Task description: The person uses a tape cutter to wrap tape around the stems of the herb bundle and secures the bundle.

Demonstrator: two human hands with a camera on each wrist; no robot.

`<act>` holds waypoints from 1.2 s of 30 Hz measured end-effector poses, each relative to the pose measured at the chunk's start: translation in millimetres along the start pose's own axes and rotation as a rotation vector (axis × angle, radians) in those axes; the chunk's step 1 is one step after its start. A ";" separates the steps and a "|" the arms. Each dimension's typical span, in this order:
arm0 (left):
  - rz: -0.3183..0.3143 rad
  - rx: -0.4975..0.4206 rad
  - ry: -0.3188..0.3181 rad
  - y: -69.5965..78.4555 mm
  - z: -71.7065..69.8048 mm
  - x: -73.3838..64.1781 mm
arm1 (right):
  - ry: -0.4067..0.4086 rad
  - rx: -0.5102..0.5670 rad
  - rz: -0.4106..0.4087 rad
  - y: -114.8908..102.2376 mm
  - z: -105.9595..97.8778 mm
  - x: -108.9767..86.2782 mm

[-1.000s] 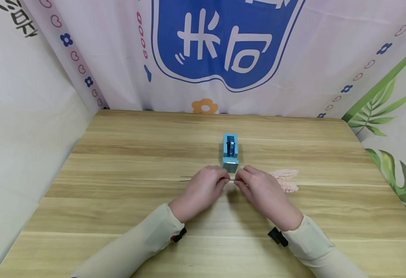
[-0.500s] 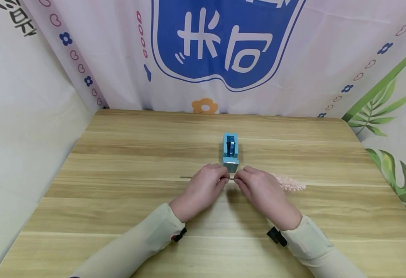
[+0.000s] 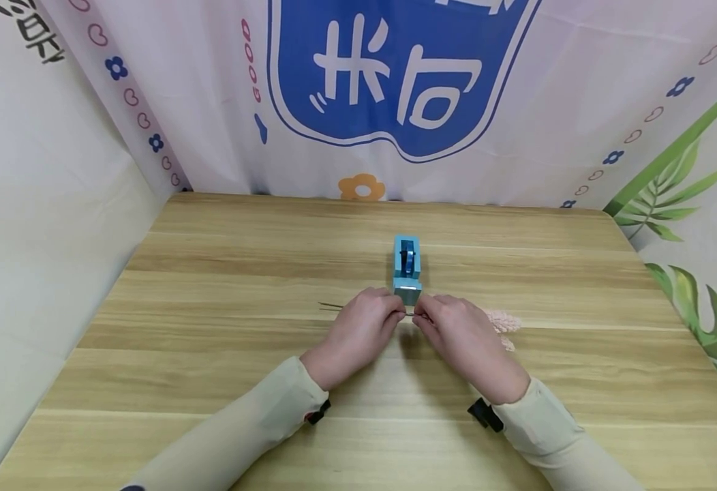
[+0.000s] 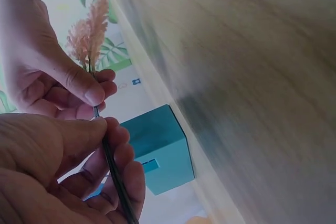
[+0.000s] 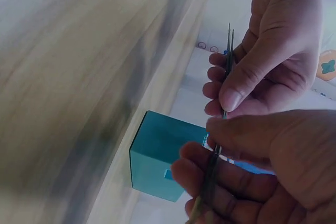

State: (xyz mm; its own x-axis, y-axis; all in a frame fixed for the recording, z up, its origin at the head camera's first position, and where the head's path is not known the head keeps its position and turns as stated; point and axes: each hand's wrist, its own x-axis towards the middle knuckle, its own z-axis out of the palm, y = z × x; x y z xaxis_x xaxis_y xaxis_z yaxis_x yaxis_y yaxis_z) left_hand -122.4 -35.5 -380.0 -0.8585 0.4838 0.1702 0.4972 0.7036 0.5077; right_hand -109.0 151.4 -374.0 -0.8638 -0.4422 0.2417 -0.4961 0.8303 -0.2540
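Two thin dark flower stems point(image 3: 332, 307) with fluffy pink heads point(image 3: 502, 320) run sideways between the hands. My left hand point(image 3: 361, 326) pinches them between thumb and fingers, and their split tail ends stick out to its left. Close beside it, my right hand point(image 3: 464, 335) pinches the same stems nearer the heads. Only a short bit of stem shows between the two thumbs in the left wrist view, where the pink flower heads point(image 4: 89, 32) rise above the right hand. A teal tape dispenser point(image 3: 407, 286) stands just beyond the fingertips, with a blue roll in it.
The wooden table point(image 3: 242, 259) lies under both forearms. A printed curtain point(image 3: 211, 102) hangs along its back edge, with a plain white cloth point(image 3: 46, 204) at the left and a leaf-patterned one point(image 3: 690, 259) at the right.
The stems have turned in my fingers: the flower heads and tail ends came together in line, then spread apart again. Both hands stay in nearly the same place.
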 end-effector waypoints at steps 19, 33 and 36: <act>-0.032 0.013 0.010 -0.1 2.8 3.0 | -0.011 0.024 0.048 -1.1 -1.3 4.0; -0.031 -0.070 0.024 -4.1 1.9 5.7 | -0.003 0.025 0.042 1.2 2.5 5.3; -0.028 -0.075 0.030 -4.0 2.4 6.0 | -0.004 0.025 0.043 1.6 2.3 5.6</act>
State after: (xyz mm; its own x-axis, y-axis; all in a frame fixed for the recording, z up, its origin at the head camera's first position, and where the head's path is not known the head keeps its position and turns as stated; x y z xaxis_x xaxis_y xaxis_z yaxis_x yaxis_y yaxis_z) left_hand -129.3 -34.2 -383.1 -0.8758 0.4479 0.1802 0.4634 0.6751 0.5741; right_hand -114.8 149.5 -375.2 -0.8846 -0.4077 0.2263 -0.4606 0.8399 -0.2873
